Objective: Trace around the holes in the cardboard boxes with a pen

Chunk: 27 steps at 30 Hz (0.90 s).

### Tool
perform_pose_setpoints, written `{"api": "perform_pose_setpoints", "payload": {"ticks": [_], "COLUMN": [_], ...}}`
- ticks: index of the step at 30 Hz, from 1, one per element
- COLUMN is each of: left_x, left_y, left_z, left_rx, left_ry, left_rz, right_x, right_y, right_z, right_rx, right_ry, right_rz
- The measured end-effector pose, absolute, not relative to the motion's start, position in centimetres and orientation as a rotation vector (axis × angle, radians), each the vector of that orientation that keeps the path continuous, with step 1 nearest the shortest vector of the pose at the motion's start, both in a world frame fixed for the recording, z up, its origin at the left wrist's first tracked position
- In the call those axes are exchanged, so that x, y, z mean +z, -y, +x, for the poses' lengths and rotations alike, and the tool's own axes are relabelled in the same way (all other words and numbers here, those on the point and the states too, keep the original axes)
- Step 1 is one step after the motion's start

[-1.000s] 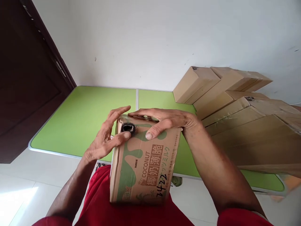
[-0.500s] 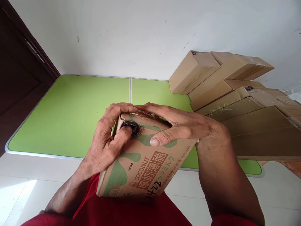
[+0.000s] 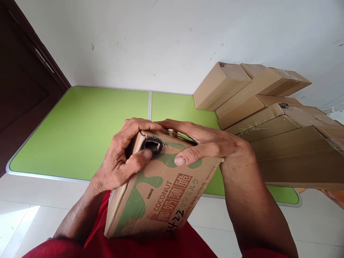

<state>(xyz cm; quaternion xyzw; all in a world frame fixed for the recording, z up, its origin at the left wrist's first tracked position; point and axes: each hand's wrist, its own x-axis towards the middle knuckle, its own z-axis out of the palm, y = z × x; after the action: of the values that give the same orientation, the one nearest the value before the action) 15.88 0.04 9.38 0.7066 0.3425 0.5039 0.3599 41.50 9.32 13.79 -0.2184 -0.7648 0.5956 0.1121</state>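
Both of my hands grip a brown cardboard box (image 3: 158, 186), tilted close against my red shirt. Green patches, the word COCONUT and a handwritten number mark its face. Near its upper left corner is a ragged hole with black edges (image 3: 155, 145). My left hand (image 3: 122, 154) wraps that corner, its thumb at the lower rim of the hole and its fingers over the top edge. My right hand (image 3: 204, 143) lies across the top edge with the thumb pressed on the printed face. The far side of the box is hidden.
Several cardboard boxes (image 3: 279, 139) are stacked at the right on a green table (image 3: 67, 132). Behind it rises a white wall (image 3: 139, 43), and a dark door (image 3: 24, 79) stands at the left. Pale floor tiles (image 3: 24, 200) show in front.
My left thumb has come out of the hole and now rests on its rim, so the opening shows more. The box has tipped slightly, its lower left corner nearer to me.
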Motion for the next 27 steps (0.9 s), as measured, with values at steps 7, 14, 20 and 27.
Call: {"api": "perform_pose_setpoints", "payload": {"ticks": [7,14,20,27], "left_x": [8.7,8.5,8.3,4.4], "left_y": [-0.2,0.2,0.2,0.3], "left_z": [16.1,16.7,17.3,15.3], "left_rx": [1.203,1.214,1.236,1.299], "left_ry": [-0.930,-0.961,-0.903,-1.023], "left_rz": [1.853,1.793,1.805,1.805], "right_x": [11.9,13.0,11.4,10.8], "right_y": [-8.3,-1.5,-0.7,-0.9], "right_z": [42.6,41.2,39.6,40.7], "right_rx": [1.438,0.411,0.344,0.398], "right_ry": [2.304,2.300,2.296,2.246], "right_rz": [-0.745,-0.754,-0.724,-0.769]}}
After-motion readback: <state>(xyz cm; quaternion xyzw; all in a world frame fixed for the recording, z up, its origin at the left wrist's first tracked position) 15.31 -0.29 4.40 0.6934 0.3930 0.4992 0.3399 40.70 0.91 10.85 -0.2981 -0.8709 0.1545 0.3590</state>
